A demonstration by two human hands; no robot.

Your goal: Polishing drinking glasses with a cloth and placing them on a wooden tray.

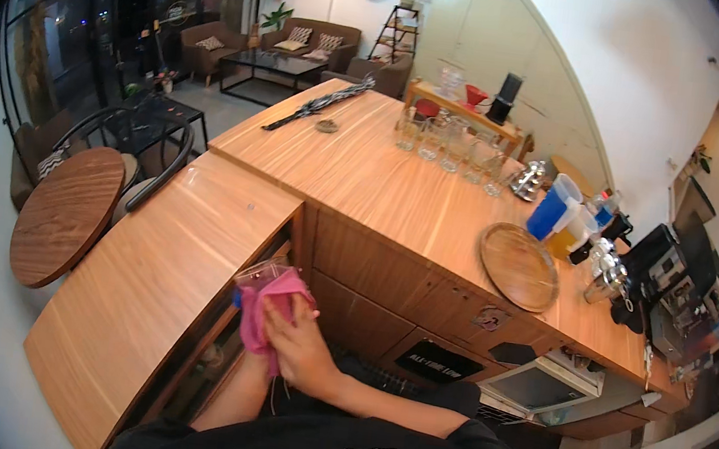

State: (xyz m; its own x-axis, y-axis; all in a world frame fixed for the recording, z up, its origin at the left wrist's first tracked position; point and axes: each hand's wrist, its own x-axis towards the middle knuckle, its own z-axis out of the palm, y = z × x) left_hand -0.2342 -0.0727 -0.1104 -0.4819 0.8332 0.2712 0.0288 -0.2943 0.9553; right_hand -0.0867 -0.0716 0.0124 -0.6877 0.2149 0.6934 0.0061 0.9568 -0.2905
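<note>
The worktop (pixel 366 171) is pale, striped wood: a long stretch runs from the upper middle toward the right, and a lower section (pixel 168 246) curves down the left side. On the long stretch, a folded umbrella (pixel 320 103) lies near the far left end beside a small round dish (pixel 327 126). A row of clear glasses (pixel 452 146) stands along the back edge, and a round wooden tray (pixel 519 266) lies to the right, just in front of a blue pitcher (pixel 551 212). Beyond, the room holds a brown sofa (pixel 318 37), a low black table (pixel 271 66) and dark glass doors; a round wooden table (pixel 64 215) stands at the left.

In front of the body, beside the inner edge of the lower section, a clear glass (pixel 262 275) is held up, partly wrapped in a pink cloth (pixel 263 311). The right hand (pixel 300 343) presses the cloth around it, fingers upward. The left forearm (pixel 235 393) rises beneath; the left hand is hidden behind the cloth, so its grip cannot be told. The hands are close together, with the glass's rim showing above them.
</note>
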